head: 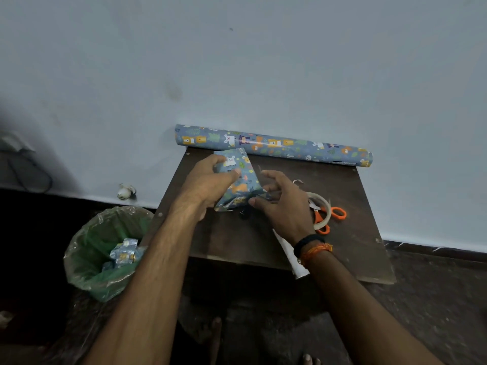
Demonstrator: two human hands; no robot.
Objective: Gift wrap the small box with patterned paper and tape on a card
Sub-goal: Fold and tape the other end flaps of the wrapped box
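The small box, covered in blue animal-print paper, is held tilted above the dark wooden table. My left hand grips its left side, thumb across the front face. My right hand pinches the loose paper flap at the box's lower right end. A clear tape roll lies just right of my right hand, over orange-handled scissors. A white card lies partly under my right wrist, overhanging the table's front edge.
The roll of matching wrapping paper lies along the table's back edge against the pale blue wall. A bin lined with green plastic stands on the floor at the left, holding paper scraps. A small white object sits by the wall.
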